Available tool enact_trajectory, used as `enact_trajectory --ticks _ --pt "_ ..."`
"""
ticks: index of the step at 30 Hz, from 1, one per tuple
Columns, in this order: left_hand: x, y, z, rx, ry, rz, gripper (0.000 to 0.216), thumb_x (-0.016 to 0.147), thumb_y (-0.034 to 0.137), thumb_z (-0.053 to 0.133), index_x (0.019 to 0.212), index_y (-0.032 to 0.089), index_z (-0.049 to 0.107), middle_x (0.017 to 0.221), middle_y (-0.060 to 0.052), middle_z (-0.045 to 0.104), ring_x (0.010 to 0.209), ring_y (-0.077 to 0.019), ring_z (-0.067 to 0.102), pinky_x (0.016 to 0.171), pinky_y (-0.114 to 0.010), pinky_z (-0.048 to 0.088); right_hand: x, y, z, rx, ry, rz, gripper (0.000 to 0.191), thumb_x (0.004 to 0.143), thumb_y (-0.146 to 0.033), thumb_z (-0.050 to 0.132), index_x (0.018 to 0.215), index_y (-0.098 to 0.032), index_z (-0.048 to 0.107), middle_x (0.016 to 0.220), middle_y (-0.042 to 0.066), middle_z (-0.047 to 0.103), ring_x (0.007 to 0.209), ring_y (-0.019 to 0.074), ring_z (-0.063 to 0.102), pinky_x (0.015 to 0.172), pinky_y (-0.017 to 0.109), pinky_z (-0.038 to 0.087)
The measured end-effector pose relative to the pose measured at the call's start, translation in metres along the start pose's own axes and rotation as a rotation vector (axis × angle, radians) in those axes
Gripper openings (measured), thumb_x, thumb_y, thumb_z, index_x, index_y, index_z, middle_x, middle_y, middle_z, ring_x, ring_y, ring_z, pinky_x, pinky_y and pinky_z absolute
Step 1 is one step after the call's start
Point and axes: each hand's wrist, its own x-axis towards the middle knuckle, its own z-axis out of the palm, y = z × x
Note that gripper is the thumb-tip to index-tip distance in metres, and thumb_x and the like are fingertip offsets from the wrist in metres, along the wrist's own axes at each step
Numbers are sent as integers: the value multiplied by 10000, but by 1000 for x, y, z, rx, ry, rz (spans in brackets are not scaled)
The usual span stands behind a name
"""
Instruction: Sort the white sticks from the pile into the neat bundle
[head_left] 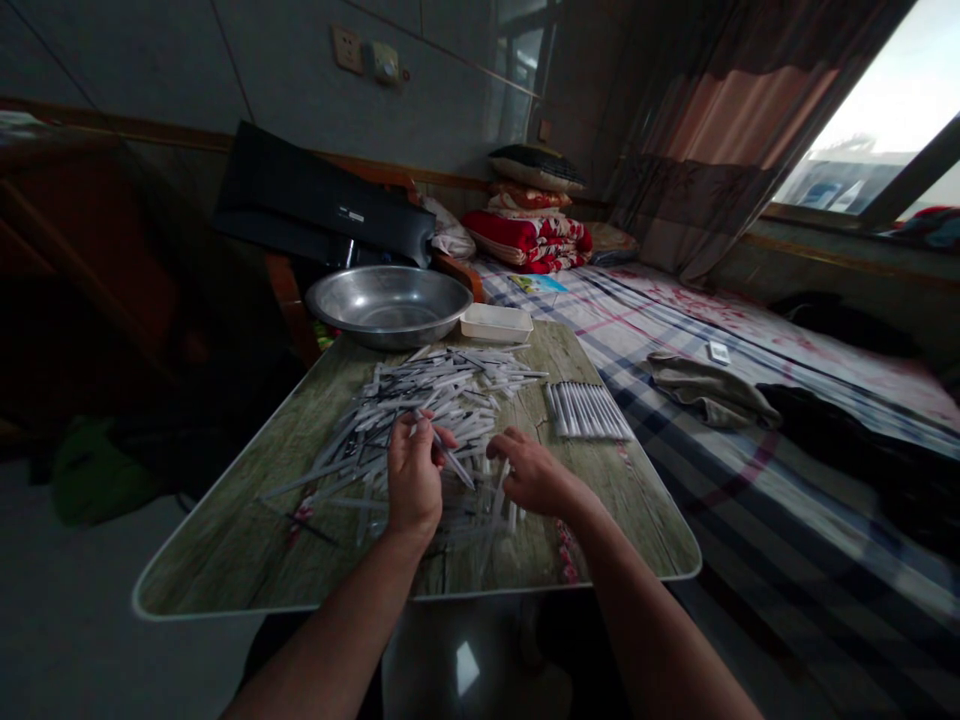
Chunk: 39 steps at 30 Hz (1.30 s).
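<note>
My left hand (415, 475) is closed around a slim white pen (454, 465), which slants down to the right. To its right, my right hand (534, 472) hangs low over the table with its fingers curled. Beneath those fingers is a clear plastic strip (497, 500); whether they grip it is hard to make out. A loose heap of white and dark pen parts (427, 385) spreads beyond and around both hands. On the right side of the table, several white pens with dark ends lie side by side in a neat row (589, 411).
The small wood-patterned table (232, 550) has a pale rim. At its far edge are a wide metal basin (390, 300) and a white plastic tray (496, 324). A bed with a checked sheet (630, 330) adjoins the right side. Behind the basin leans a black monitor (322, 205).
</note>
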Motion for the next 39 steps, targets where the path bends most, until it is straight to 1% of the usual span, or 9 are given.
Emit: enact_trajectory --ticks 4,7,12,19,22,25,28,32,39 --pt "1 0 0 -11 0 11 201 876 385 556 934 194 538 592 24 615 446 -75 395 437 -165 315 -14 -15 7 -77 -111 -73 392 650 10 455 989 -157 555 1018 89 525 962 199 471 867 336 416" --pt "2 -1 1 -19 -2 9 193 869 376 564 928 193 539 589 24 611 447 -76 393 437 -166 312 -17 -17 14 -119 -116 -63 329 690 20 443 942 -158 559 1013 96 512 959 202 452 869 341 411" --pt "1 -1 1 -4 -5 1 179 878 370 552 926 198 539 582 27 606 449 -78 392 443 -165 316 -14 -13 17 -16 -109 -35 308 744 34 434 921 -168 585 1002 76 496 954 177 456 865 318 416" --pt "0 1 2 -8 -7 1 206 869 397 564 918 198 541 577 22 611 440 -77 390 433 -167 308 -23 -3 -10 98 -37 1 202 767 -6 526 880 -164 582 991 56 528 922 144 517 866 293 423" --pt "0 1 2 -16 -8 1 211 868 399 562 919 196 542 578 21 612 439 -78 392 431 -170 310 -36 -9 -24 -7 -170 78 157 763 -143 641 902 -172 574 923 48 596 841 164 562 768 292 443" --pt "0 1 1 -10 -8 6 217 866 403 563 924 195 548 585 20 614 442 -80 407 432 -173 310 -49 -28 -26 -98 -349 123 371 698 -341 757 979 -177 580 871 65 665 779 206 621 679 299 447" --pt "0 3 2 -2 -11 1 220 862 407 568 922 196 549 584 22 612 440 -79 408 433 -174 309 -56 -48 -17 -217 -436 129 519 669 -414 774 1072 -161 567 907 128 707 786 263 673 635 313 457" --pt "-1 5 3 2 -7 -10 199 867 388 558 914 195 546 577 22 610 443 -80 406 435 -175 309 -58 -59 -4 -310 -444 111 439 746 -354 684 1099 -131 548 881 149 719 746 287 699 562 315 459" --pt "-1 4 2 -4 -15 -11 193 869 383 557 918 197 546 581 22 608 453 -82 404 442 -174 308 -56 -46 -1 -317 -362 62 236 797 -146 514 1030 -144 553 827 117 707 698 217 681 546 284 433"
